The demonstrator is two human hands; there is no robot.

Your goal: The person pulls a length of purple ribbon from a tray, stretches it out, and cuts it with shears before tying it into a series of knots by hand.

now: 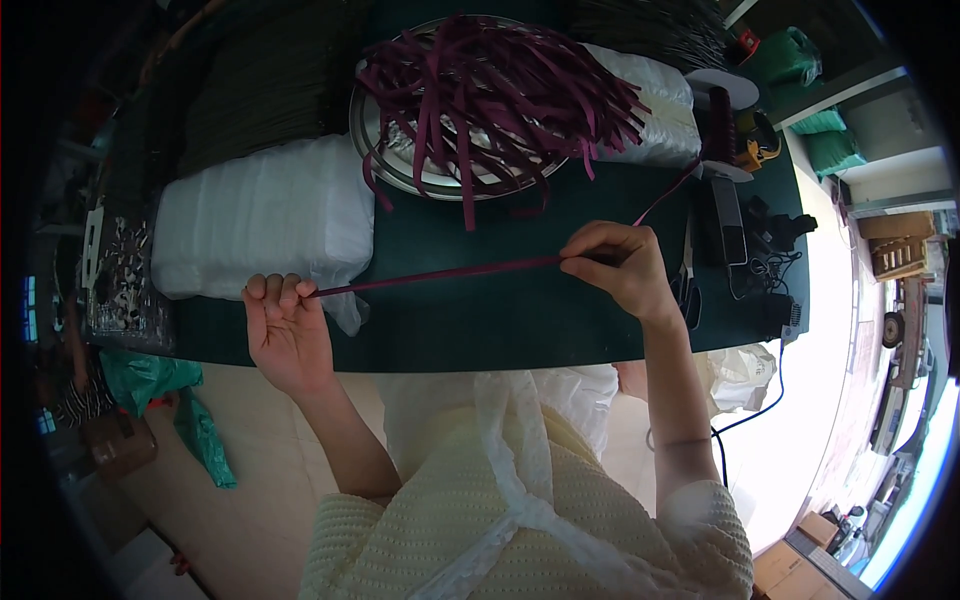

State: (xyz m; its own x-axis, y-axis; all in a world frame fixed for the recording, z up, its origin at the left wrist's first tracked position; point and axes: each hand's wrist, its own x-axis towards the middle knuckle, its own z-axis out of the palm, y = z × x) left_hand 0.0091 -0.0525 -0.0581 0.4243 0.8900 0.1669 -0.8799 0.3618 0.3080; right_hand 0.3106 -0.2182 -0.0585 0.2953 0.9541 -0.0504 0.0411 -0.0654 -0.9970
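A narrow purple ribbon (440,275) is stretched taut between my two hands, above the dark green table. My left hand (287,330) pinches its end with curled fingers, near a white plastic-wrapped bundle. Fingers and thumb of my right hand (618,262) grip the ribbon farther along. From there it runs up to a spool (722,125) with white flanges at the far right. Beyond my hands, a round metal tray (363,150) carries a heap of cut purple ribbon strips (500,90), some hanging over its rim.
White plastic-wrapped bundles (260,210) flank the tray. Scissors (687,280), a black device (728,215) and cables lie at the right. A clear box of small pieces (125,270) sits at the left edge. Dark strands (260,90) are piled behind; a green bag (150,380) is below left.
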